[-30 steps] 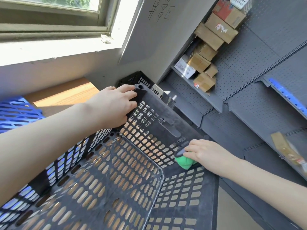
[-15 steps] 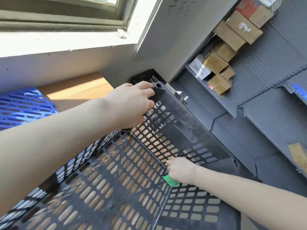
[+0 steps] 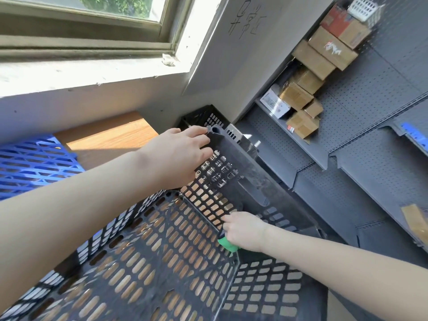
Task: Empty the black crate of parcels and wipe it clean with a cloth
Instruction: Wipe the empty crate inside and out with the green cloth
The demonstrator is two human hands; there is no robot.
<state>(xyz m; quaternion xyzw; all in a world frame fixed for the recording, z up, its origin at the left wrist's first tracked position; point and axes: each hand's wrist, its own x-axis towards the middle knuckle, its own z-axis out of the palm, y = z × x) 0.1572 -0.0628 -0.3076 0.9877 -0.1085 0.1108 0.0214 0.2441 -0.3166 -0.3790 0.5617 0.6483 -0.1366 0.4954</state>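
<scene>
The black slotted crate (image 3: 150, 262) fills the lower middle of the view and holds no parcels. My left hand (image 3: 178, 156) grips its far top corner, fingers curled over the rim. My right hand (image 3: 243, 230) is inside the crate, where the far wall meets the right wall near the floor. It holds a green cloth (image 3: 228, 244) pressed against the plastic; only a small green edge shows under the palm. Cardboard parcels (image 3: 303, 89) lie stacked on the grey shelf at the upper right.
A grey perforated metal shelf unit (image 3: 370, 158) runs along the right. A blue crate (image 3: 32, 163) sits at the left, a second black crate (image 3: 203, 117) behind the corner I grip, and a wooden surface (image 3: 108, 137) below the window sill.
My right hand with the green cloth has slid from the crate's right rim down into the inner corner. My left hand has kept its grip on the far corner.
</scene>
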